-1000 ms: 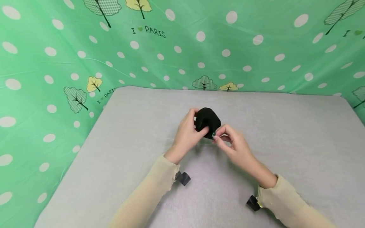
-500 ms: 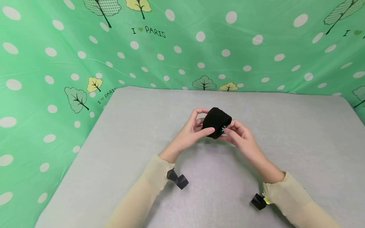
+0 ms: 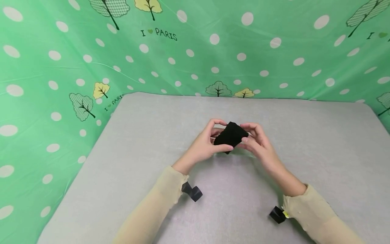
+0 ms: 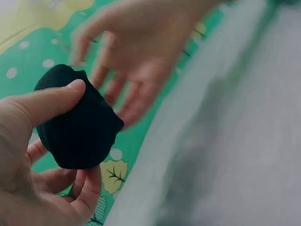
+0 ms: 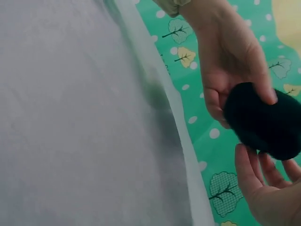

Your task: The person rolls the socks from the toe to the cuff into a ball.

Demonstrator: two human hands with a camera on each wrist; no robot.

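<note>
A small black cloth pouch (image 3: 232,134), soft and rounded, is held above the table by my left hand (image 3: 203,144). In the left wrist view, the left thumb lies across the near face of the pouch (image 4: 82,125), and the other fingers curl beneath it. My right hand (image 3: 259,144) is at the pouch's right end, thumb tip overlapping its corner in the head view. The left wrist view shows the right hand (image 4: 141,52) with its fingers spread beside the pouch. No small item shows between the right fingers; the pouch's inside is hidden.
A grey-covered table (image 3: 146,135) lies under both hands. Behind and to the left hangs a green polka-dot curtain (image 3: 195,64) with printed trees. A small black wrist camera (image 3: 195,193) sits under the left sleeve, another wrist camera (image 3: 278,215) beside the right sleeve.
The pouch has turned so its opening no longer faces the head camera. A small shiny item pinched by the right fingers has gone from view, and those fingers have spread.
</note>
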